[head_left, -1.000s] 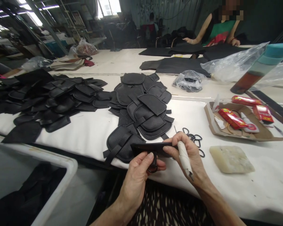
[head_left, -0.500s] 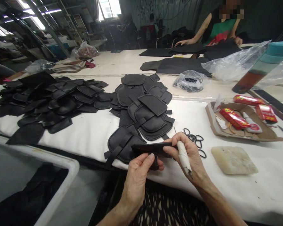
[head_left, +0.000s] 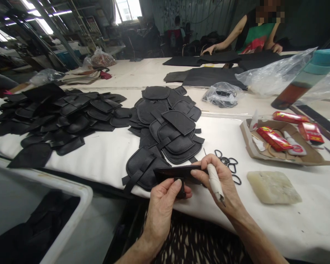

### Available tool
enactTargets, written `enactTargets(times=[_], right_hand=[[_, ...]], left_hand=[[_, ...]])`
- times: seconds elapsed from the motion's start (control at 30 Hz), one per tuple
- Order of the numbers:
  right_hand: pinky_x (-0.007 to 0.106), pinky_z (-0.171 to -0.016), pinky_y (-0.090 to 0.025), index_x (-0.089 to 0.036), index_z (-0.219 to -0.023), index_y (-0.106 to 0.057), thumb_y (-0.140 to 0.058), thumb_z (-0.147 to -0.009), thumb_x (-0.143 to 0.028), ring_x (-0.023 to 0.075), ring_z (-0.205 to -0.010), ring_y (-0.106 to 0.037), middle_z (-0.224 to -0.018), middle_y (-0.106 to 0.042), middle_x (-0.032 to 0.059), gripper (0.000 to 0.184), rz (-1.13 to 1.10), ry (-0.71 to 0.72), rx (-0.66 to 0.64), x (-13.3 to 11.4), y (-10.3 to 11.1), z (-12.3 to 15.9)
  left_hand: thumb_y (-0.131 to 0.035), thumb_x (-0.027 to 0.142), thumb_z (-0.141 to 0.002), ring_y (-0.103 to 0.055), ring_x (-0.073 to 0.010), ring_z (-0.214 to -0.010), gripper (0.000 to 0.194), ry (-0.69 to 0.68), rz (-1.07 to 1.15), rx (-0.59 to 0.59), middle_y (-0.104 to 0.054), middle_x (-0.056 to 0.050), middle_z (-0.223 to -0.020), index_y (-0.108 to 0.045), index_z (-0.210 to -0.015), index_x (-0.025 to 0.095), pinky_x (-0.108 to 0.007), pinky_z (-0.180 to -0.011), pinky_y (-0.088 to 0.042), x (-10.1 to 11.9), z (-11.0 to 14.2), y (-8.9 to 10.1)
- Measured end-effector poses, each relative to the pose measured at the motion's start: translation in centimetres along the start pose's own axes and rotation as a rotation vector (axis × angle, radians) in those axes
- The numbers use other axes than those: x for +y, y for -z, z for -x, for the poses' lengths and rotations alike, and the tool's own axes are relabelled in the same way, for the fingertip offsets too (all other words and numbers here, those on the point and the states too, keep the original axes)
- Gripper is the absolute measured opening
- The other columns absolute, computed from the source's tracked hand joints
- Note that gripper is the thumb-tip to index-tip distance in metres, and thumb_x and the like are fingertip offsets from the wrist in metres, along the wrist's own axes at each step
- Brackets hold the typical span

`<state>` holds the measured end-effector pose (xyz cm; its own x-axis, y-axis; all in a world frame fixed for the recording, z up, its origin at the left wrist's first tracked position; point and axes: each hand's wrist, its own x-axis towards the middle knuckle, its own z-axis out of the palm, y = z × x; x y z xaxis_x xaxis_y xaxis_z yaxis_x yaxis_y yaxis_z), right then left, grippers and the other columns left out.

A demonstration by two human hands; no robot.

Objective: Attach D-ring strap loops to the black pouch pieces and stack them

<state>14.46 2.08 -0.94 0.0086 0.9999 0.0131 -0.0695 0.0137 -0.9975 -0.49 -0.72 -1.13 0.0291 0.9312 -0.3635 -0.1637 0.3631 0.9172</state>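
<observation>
We note a flat black leather flap piece, seen nearly edge-on, held level just above the near edge of the white table. A short black strap tab hangs down from its underside, pinched at the left hand, thumb pressed over it. The right hand grips the flap's right end between thumb and forefinger. In the same hand we see a white-wrapped, pen-like tool with a dark metal tip, slanted down and toward us, tip clear of the table.
</observation>
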Motion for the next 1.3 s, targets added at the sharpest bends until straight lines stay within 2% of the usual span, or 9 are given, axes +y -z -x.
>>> enactTargets(times=[0.53, 0.63, 0.73, 0.83, 0.9, 1.03, 1.1, 1.23, 1.3], right_hand=[[0.025, -0.061, -0.04, -0.023, -0.075, -0.047, -0.067, -0.076, -0.024, 0.0128, -0.068, -0.053, -0.085, -0.065, -0.0014, 0.02, 0.004, -0.022, -0.034, -0.6, -0.1, -0.1], [0.026, -0.067, -0.043, -0.023, -0.076, -0.047, -0.067, -0.076, -0.024, 0.0141, -0.075, -0.057, -0.089, -0.066, -0.0005, 0.02, 0.009, -0.019, -0.032, -0.6, -0.1, -0.1], [0.03, -0.076, -0.046, -0.023, -0.078, -0.047, -0.069, -0.075, -0.025, 0.0175, -0.088, -0.061, -0.097, -0.068, 0.0015, 0.022, 0.031, 0.0, 0.054, -0.5, 0.2, 0.2], [0.033, -0.08, -0.048, -0.024, -0.081, -0.047, -0.07, -0.075, -0.03, 0.0199, -0.095, -0.062, -0.102, -0.067, 0.003, 0.025, 0.08, 0.027, 0.178, -0.6, 1.2, 1.3], [0.032, -0.078, -0.05, -0.025, -0.083, -0.048, -0.07, -0.075, -0.034, 0.0204, -0.093, -0.064, -0.101, -0.068, 0.0035, 0.025, 0.145, 0.039, 0.233, -0.8, 2.3, 2.4], [0.032, -0.07, -0.052, -0.025, -0.089, -0.053, -0.062, -0.08, -0.045, 0.0204, -0.072, -0.067, -0.084, -0.072, 0.0028, 0.024, 0.2, 0.089, 0.264, -0.9, 5.2, 4.9], [0.034, -0.066, -0.052, -0.025, -0.095, -0.054, -0.053, -0.083, -0.054, 0.021, -0.064, -0.066, -0.074, -0.071, 0.0022, 0.031, 0.223, 0.117, 0.258, -1.0, 6.8, 5.9], [0.032, -0.053, -0.046, -0.024, -0.097, -0.063, -0.045, -0.079, -0.067, 0.0208, -0.054, -0.059, -0.059, -0.063, 0.001, 0.05, 0.501, 0.144, 0.255, -1.6, 8.7, 7.1], [0.033, -0.054, -0.045, -0.025, -0.094, -0.067, -0.051, -0.074, -0.069, 0.0234, -0.06, -0.061, -0.066, -0.066, 0.003, 0.05, 0.597, 0.136, 0.325, -2.0, 9.0, 7.5]], left_hand=[[-0.059, 0.037, -0.083, -0.064, -0.0146, -0.063, 0.027, -0.001, -0.017, 0.006, -0.07, -0.004, -0.068, -0.069, -0.072, 0.014, -0.024, -0.065, -0.049, 0.3, 0.0, 0.2], [-0.061, 0.036, -0.08, -0.063, -0.0145, -0.059, 0.026, 0.038, 0.065, 0.01, -0.069, -0.004, -0.065, -0.068, -0.07, 0.013, -0.025, -0.063, -0.049, 0.6, -0.3, -0.1], [-0.063, 0.034, -0.079, -0.062, -0.0145, -0.057, 0.025, 0.072, 0.144, 0.013, -0.067, -0.003, -0.061, -0.067, -0.066, 0.013, -0.026, -0.062, -0.05, 0.8, -0.5, -0.4], [-0.064, 0.033, -0.078, -0.063, -0.015, -0.057, 0.023, 0.089, 0.184, 0.024, -0.067, -0.003, -0.061, -0.066, -0.066, 0.013, -0.027, -0.063, -0.051, 0.9, -0.5, -0.5], [-0.065, 0.032, -0.077, -0.063, -0.015, -0.057, 0.021, 0.095, 0.198, 0.034, -0.068, -0.003, -0.061, -0.066, -0.066, 0.013, -0.028, -0.063, -0.052, 1.0, -0.5, -0.5], [-0.066, 0.031, -0.076, -0.063, -0.0147, -0.056, 0.022, 0.103, 0.213, 0.039, -0.067, -0.003, -0.059, -0.065, -0.065, 0.013, -0.027, -0.062, -0.052, 1.1, -0.5, -0.5], [-0.066, 0.03, -0.076, -0.063, -0.0149, -0.057, 0.022, 0.099, 0.218, 0.04, -0.067, -0.003, -0.059, -0.065, -0.064, 0.012, -0.027, -0.062, -0.053, 1.1, -0.6, -0.5], [-0.067, 0.029, -0.075, -0.063, -0.0152, -0.057, 0.02, 0.095, 0.231, 0.05, -0.067, -0.003, -0.058, -0.064, -0.064, 0.013, -0.028, -0.062, -0.053, 1.1, -0.9, -0.7], [-0.067, 0.029, -0.075, -0.064, -0.0149, -0.057, 0.019, 0.098, 0.237, 0.052, -0.067, -0.002, -0.058, -0.063, -0.065, 0.013, -0.027, -0.062, -0.053, 1.1, -1.0, -0.7]])
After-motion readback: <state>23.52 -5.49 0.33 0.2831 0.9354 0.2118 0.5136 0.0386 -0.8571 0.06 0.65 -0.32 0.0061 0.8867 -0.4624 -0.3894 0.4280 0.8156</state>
